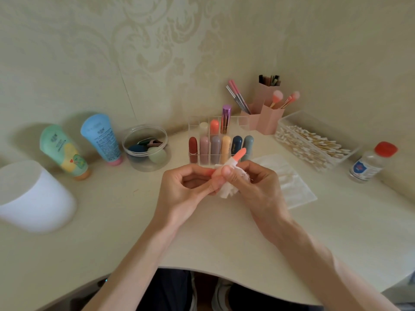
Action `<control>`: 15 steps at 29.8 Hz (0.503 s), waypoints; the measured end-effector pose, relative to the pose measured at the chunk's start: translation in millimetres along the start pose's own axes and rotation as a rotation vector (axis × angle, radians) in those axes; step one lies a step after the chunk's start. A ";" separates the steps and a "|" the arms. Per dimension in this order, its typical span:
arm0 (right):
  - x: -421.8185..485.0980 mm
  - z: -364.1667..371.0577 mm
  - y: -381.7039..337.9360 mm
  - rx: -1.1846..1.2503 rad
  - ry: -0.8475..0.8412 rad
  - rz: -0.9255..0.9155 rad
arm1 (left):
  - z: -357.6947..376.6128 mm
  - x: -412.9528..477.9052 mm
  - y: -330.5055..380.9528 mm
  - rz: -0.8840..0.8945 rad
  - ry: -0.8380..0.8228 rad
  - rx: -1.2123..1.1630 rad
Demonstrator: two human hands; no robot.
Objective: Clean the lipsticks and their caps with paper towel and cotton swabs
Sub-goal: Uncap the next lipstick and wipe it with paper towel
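Above the middle of the table my left hand [190,182] pinches the lower end of a coral lipstick [239,153], which tilts up to the right. My right hand [253,182] grips a crumpled white paper towel [228,189] wrapped round the middle of the lipstick, thumb on top. Only the coral tip and a bit of the base show. Behind the hands a clear organiser [197,159] holds several capped lipsticks upright. A clear box of cotton swabs [314,142] sits at the right. More folded paper towels [292,185] lie flat under my right hand.
A white bin [33,196] stands at the left, with a green tube [62,151] and a blue tube [102,138] behind it. A clear tub of sponges [146,149], pink brush holders [265,113] and a red-capped bottle [370,162] line the back. The table's curved front edge [202,271] is near me.
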State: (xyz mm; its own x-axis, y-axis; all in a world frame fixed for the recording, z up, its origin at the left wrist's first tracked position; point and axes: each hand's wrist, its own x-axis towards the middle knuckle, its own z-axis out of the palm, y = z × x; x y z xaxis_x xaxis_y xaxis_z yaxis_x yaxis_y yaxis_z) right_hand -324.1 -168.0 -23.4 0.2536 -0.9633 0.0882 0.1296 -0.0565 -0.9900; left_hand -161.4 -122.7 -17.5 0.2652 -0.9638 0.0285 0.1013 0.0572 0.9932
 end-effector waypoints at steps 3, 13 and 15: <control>1.4 -3.7 2.0 -0.012 -0.070 0.021 | -2.3 -3.1 1.9 0.011 -0.030 -0.033; -4.4 0.3 -4.3 -0.072 -0.078 -0.116 | 0.7 -3.4 2.6 -0.069 0.027 -0.021; -3.4 2.1 -3.8 -0.061 -0.044 -0.125 | -0.4 -2.2 7.0 -0.158 0.046 -0.077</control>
State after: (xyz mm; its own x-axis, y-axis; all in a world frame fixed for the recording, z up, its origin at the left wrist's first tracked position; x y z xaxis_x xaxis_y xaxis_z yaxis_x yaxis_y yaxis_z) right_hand -323.4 -163.9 -19.7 0.2807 -0.9354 0.2148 0.1047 -0.1927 -0.9757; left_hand -160.9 -120.1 -10.6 0.2841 -0.9494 -0.1339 0.2174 -0.0722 0.9734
